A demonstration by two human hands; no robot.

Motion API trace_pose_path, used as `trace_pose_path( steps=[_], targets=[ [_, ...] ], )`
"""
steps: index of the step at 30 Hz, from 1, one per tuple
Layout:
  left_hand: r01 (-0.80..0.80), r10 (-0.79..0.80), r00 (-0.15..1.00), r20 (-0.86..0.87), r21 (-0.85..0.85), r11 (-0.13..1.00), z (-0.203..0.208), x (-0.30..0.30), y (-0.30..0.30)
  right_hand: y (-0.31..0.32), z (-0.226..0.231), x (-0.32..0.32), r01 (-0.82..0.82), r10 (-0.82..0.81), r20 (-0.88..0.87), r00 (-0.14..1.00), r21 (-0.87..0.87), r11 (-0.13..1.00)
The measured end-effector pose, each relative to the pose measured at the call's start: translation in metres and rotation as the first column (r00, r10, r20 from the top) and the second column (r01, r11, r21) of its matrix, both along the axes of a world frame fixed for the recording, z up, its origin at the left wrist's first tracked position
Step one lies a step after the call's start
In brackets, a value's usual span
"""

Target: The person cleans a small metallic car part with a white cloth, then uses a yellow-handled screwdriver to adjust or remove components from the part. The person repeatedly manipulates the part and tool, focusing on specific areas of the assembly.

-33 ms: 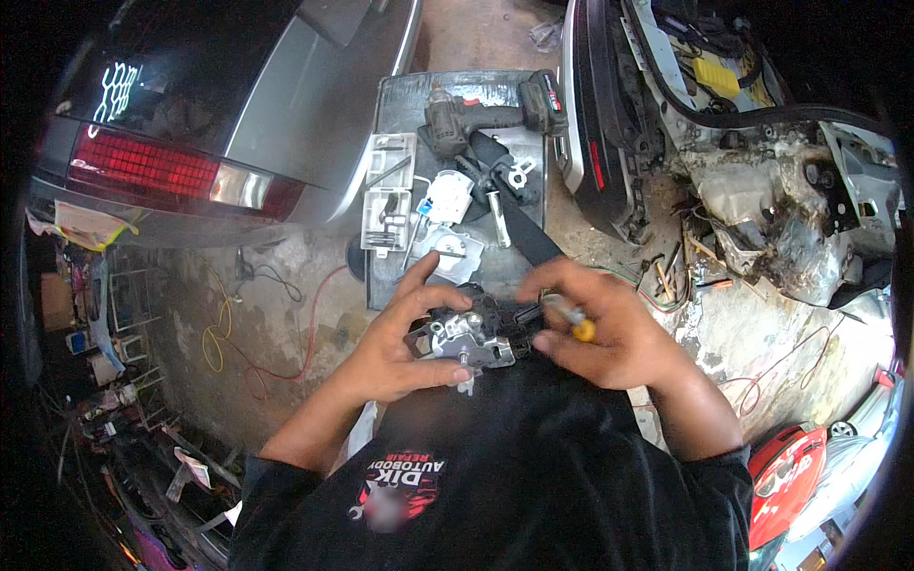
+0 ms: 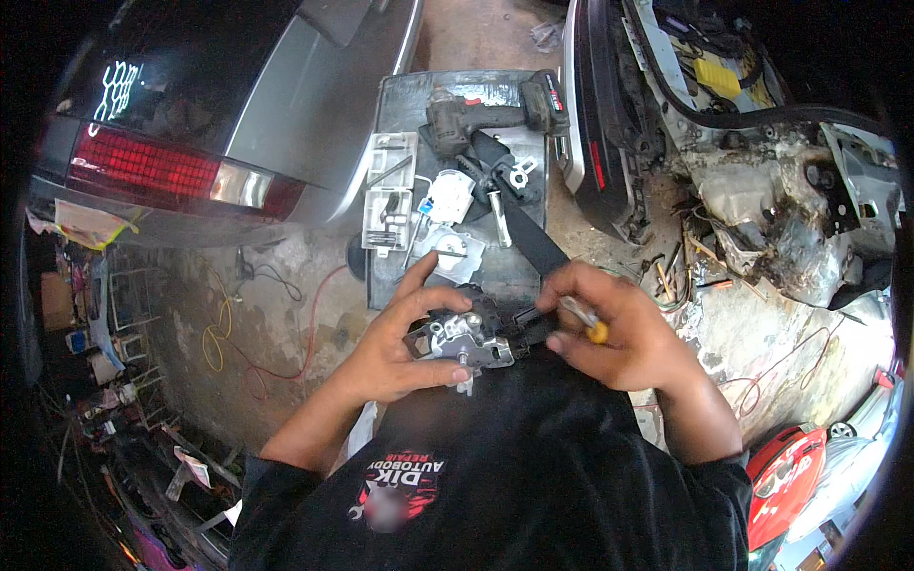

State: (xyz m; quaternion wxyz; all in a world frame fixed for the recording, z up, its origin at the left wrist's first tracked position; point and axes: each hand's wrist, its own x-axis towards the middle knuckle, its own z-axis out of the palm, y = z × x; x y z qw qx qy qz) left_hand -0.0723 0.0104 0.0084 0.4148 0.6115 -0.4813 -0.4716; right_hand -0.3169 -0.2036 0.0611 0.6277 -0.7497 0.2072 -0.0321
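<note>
My left hand (image 2: 395,343) grips a car door latch (image 2: 465,341) by its near and far edges, thumb nearest me and index finger raised. The latch has a silvery metal plate and a black plastic body, and it is just in front of my shirt. To its right, my right hand (image 2: 619,328) pinches a small screwdriver (image 2: 592,324) with a yellow end, slightly blurred. That tool is apart from the latch; its tip cannot be made out. Beyond the hands, white plastic parts (image 2: 447,197) lie on the dark worktop (image 2: 400,105).
A cordless drill (image 2: 476,119) lies at the worktop's far side. A clear bit case (image 2: 388,205) sits open on the left. A silver-grey car (image 2: 314,124) stands left, a removed bumper (image 2: 605,133) right. Hoses and cables (image 2: 314,352) run over the floor.
My right hand has shifted slightly to the right, away from the latch, with the screwdriver in it. My left hand and the latch have stayed in place.
</note>
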Motion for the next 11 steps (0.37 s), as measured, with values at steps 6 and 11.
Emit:
trace_pose_path(
  steps=[6,11],
  targets=[
    [0.011,-0.011,1.0,-0.007,-0.018,1.0,-0.004,0.003,0.005,0.021,-0.037,-0.035,-0.104,0.038,-0.193,0.981,-0.342,0.934],
    [-0.04,0.043,0.994,-0.098,0.031,0.999,-0.01,0.006,0.008,0.039,-0.052,-0.024,0.023,-0.14,-0.223,0.965,-0.458,0.889]
  ],
)
